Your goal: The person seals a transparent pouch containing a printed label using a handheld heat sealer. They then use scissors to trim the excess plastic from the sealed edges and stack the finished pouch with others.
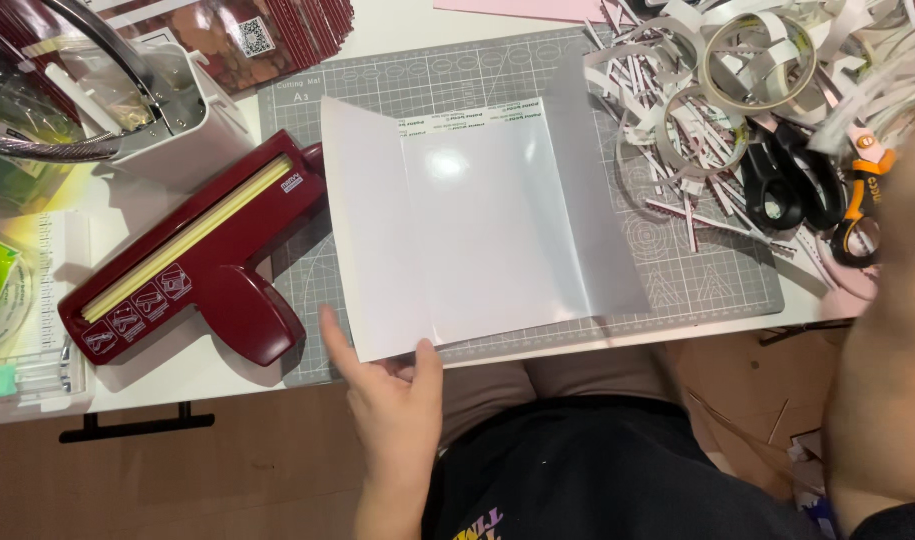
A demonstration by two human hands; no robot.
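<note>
Left hand [392,400], fingers spread, thumb pinning the white folded sheet [477,220] at its 12 o'clock, long axis toward 12; right hand's state untellable.

The person wears a black top [587,480] with a patch of yellow and pink print near its lower hem, and tan trousers [537,385] beneath it. The left hand [392,400] and wrist are bare, with no sleeve, ring or watch showing.
</note>
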